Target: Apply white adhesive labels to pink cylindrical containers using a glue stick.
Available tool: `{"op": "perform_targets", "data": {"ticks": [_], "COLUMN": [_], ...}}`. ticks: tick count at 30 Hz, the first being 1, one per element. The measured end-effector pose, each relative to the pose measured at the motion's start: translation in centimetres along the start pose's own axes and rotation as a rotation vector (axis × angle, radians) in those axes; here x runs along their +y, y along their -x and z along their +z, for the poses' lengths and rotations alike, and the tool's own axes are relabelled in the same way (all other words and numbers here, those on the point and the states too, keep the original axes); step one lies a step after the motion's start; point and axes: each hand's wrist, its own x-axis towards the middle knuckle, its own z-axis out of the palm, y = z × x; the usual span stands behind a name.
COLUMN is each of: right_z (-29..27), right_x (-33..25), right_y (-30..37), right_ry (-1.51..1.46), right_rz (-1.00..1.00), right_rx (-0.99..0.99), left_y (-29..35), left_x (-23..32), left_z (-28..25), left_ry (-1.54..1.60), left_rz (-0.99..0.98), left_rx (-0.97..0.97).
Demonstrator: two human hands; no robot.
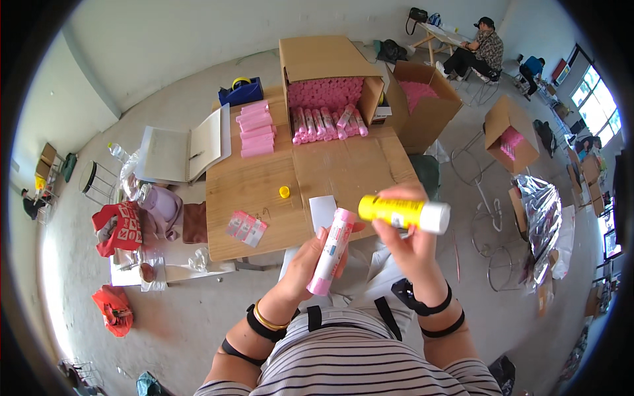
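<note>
My left hand (305, 265) is closed round a pink tube (329, 254) with a white printed label, held tilted over my lap at the table's front edge. In my right hand (417, 247) is a large yellow glue stick (389, 210) with a white base, lying nearly level, its uncapped-looking end close to the tube's top. Whether the two touch I cannot tell. A yellow cap (284, 192) stands on the wooden table (257, 178). Near the front edge lie a white paper (323, 212) and a small sheet of pink-and-white labels (246, 229).
An open cardboard box (330, 56) packed with pink tubes sits at the table's back, labelled tubes (328, 124) before it. Plain pink tubes (256, 129) are stacked beside a blue tape dispenser (240, 91). An open folder (178, 148) lies left; another box (422, 109) stands right.
</note>
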Motion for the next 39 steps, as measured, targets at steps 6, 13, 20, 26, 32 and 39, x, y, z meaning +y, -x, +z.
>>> {"op": "perform_targets", "data": {"ticks": [6,13,20,26,32,39], "right_z": [-0.9,-0.3,2.9,3.5,2.6,2.3], "right_x": [-1.0,-3.5,-3.7,-4.3,-4.7,0.7], "right_y": [0.1,0.9,3.7,6.0,5.9,5.3], "right_ry": [0.092,0.042,-0.090,-0.112,-0.119,-0.345], "right_rz": [0.049,0.005,0.006,0.032,0.018,0.435], "right_rx": [0.085,-0.012,-0.065,-0.060,-0.104,0.105], "left_y": [1.5,2.2,2.4,1.6,0.9,-1.0], "left_x": [0.0,-1.0,-0.7,-1.1,-1.5,-3.1], "left_z": [0.1,-0.4,1.2,1.3,0.5,-2.9], "left_ry": [-0.039,0.104,0.195,0.130,0.132,0.298], "left_rz": [0.044,0.072,0.099,0.262,0.232,0.085], "left_rx": [-0.183,-0.128,0.092,0.192,0.136,0.062]}}
